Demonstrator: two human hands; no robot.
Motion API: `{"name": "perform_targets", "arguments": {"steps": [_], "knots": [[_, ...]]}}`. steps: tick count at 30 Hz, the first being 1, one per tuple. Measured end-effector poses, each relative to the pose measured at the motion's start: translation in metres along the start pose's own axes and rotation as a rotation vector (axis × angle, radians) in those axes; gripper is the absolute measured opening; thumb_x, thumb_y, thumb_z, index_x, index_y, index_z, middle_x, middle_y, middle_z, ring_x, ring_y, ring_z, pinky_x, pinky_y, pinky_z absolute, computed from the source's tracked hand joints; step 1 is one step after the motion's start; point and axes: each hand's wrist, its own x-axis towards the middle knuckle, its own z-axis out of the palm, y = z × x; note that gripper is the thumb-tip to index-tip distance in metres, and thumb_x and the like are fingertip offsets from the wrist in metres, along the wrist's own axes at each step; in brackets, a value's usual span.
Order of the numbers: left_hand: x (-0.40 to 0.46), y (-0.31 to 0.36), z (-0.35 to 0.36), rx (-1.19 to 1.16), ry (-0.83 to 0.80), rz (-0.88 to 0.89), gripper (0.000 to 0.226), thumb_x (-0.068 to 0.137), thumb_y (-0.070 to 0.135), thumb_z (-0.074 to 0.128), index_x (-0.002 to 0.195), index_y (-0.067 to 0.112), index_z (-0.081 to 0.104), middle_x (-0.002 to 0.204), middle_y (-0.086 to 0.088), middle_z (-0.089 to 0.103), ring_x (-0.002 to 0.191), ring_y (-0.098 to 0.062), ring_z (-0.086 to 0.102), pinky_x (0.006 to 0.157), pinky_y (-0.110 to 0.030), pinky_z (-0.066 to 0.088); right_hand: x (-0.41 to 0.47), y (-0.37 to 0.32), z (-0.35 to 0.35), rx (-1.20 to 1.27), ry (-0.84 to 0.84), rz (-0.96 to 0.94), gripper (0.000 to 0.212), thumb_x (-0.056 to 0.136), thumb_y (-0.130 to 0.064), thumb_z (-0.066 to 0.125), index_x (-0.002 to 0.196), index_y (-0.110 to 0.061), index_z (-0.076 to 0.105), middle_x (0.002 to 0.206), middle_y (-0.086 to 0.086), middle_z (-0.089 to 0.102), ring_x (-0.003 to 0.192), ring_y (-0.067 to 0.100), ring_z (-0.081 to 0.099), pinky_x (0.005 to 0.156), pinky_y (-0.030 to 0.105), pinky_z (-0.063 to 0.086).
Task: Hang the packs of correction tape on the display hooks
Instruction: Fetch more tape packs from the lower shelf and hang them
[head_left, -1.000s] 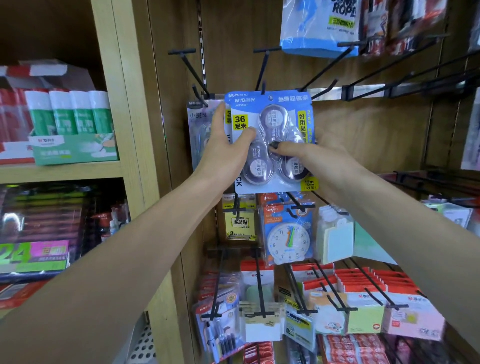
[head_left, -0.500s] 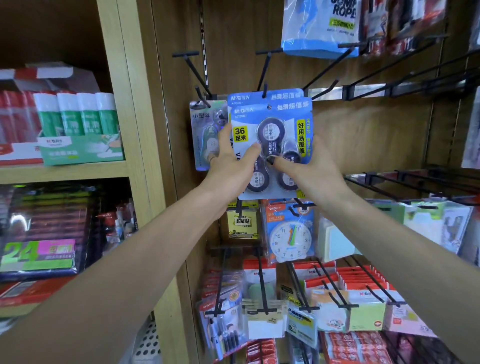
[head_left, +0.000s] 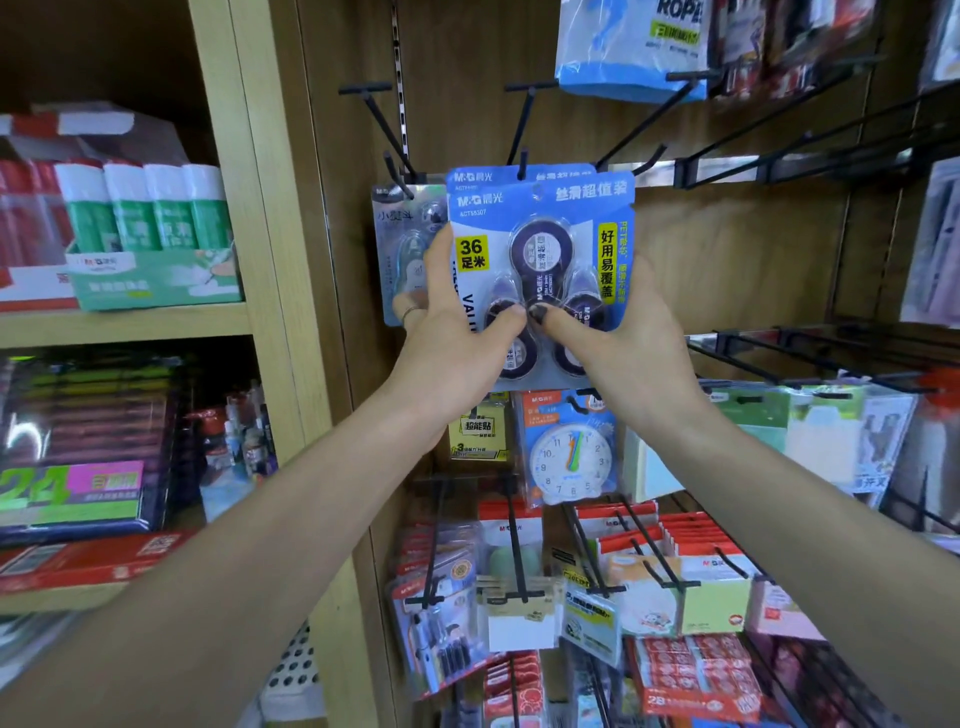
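A tall wood-grain display panel (head_left: 727, 270) fills the middle of the view, studded with thin black metal hooks. To its left stands a pale wooden shelf unit (head_left: 249, 208) holding a green cardboard tray of glue sticks (head_left: 150, 239). Two bare forearms reach up from below. The left hand (head_left: 452, 343) and the right hand (head_left: 618, 343) together hold a glossy blue card blister pack of correction tape (head_left: 545, 244) against the panel, thumbs pressed on its clear plastic front, fingers wrapped behind its edges. Three round dark tape dispensers show under the blister. A second matching blue pack (head_left: 478, 175) hangs just behind, its top edge on a black hook (head_left: 521, 156). A smaller grey correction tape pack (head_left: 402, 244) hangs just left, partly hidden by the left fingers. Below hang a yellow sticker pack (head_left: 478, 428) and a blue toy clock pack (head_left: 571, 457).
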Motion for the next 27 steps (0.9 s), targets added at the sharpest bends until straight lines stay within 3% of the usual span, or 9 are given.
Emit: {"name": "perform_targets", "arguments": {"steps": [3,5,8,12,14,18,21,24,27], "knots": [[0.005,0.003,-0.003,0.014,0.024,0.028,0.086,0.1,0.025,0.066,0.162,0.049,0.011,0.15,-0.008,0.044,0.113,0.007,0.028,0.073,0.006,0.035,0.008,-0.003,0.0,0.023,-0.008,0.009,0.048,0.086,-0.024,0.083,0.126,-0.02,0.057,0.113,-0.01,0.074,0.098,-0.001,0.071,0.076,0.016,0.058],[0.011,0.008,-0.005,0.008,0.049,0.05,0.083,0.1,0.025,0.065,0.162,0.047,0.014,0.149,-0.002,0.05,0.139,-0.009,0.025,0.094,-0.013,0.038,0.019,-0.003,0.002,0.05,-0.005,0.026,0.049,0.085,-0.022,0.084,0.126,-0.018,0.058,0.113,-0.008,0.076,0.099,0.003,0.073,0.08,0.022,0.061],[0.023,0.016,-0.01,0.034,0.061,0.046,0.083,0.101,0.023,0.064,0.162,0.046,0.013,0.147,0.005,0.056,0.151,-0.022,0.023,0.095,-0.02,0.039,0.035,-0.006,0.008,0.072,-0.004,0.033,0.053,0.082,-0.023,0.085,0.126,-0.015,0.059,0.113,-0.006,0.076,0.101,0.006,0.074,0.086,0.031,0.063],[0.034,0.023,-0.014,0.042,0.067,0.068,0.081,0.099,0.022,0.067,0.163,0.039,0.02,0.134,0.011,0.067,0.128,-0.015,0.061,0.104,-0.037,0.056,0.053,-0.012,0.013,0.043,-0.02,0.053,0.056,0.078,-0.032,0.087,0.124,-0.017,0.06,0.107,-0.011,0.076,0.092,-0.001,0.072,0.079,0.023,0.06],[0.037,0.025,-0.015,0.057,0.06,0.078,0.077,0.1,0.019,0.066,0.162,0.037,0.025,0.129,0.013,0.07,0.115,-0.011,0.069,0.103,-0.038,0.057,0.059,-0.013,0.016,0.02,-0.015,0.061,0.066,0.067,-0.041,0.087,0.123,-0.017,0.063,0.106,-0.008,0.077,0.093,0.004,0.074,0.084,0.032,0.062],[0.042,0.026,-0.015,0.072,0.061,0.067,0.073,0.099,0.024,0.067,0.16,0.038,0.03,0.127,0.016,0.071,0.115,-0.01,0.069,0.105,-0.034,0.055,0.06,-0.013,0.016,-0.008,-0.007,0.098,0.064,0.069,-0.04,0.087,0.123,-0.016,0.062,0.106,-0.007,0.076,0.092,0.007,0.074,0.084,0.035,0.062],[0.042,0.024,-0.011,0.134,0.034,0.042,0.076,0.102,0.03,0.063,0.165,0.037,0.021,0.126,0.014,0.06,0.088,0.003,0.063,0.078,-0.007,0.05,0.061,-0.01,0.014,-0.041,0.018,0.109,0.059,0.076,-0.031,0.086,0.125,-0.016,0.057,0.106,-0.008,0.073,0.089,0.002,0.07,0.076,0.022,0.058],[0.042,0.021,-0.006,0.182,0.042,0.063,0.076,0.105,0.032,0.06,0.167,0.038,0.016,0.118,0.004,0.06,0.074,-0.002,0.058,0.069,-0.02,0.05,0.062,-0.006,0.016,-0.119,0.005,0.069,0.061,0.08,-0.034,0.083,0.129,-0.02,0.05,0.107,-0.015,0.067,0.087,-0.006,0.062,0.064,0.003,0.046],[0.043,0.013,-0.002,0.197,0.051,0.1,0.076,0.105,0.029,0.06,0.167,0.036,0.016,0.12,-0.006,0.066,0.069,0.004,0.051,0.066,-0.015,0.047,0.061,0.001,0.019,-0.164,0.0,0.059,0.07,0.08,-0.043,0.081,0.136,-0.022,0.044,0.123,-0.002,0.066,0.105,0.016,0.065,0.07,0.015,0.045]]}}
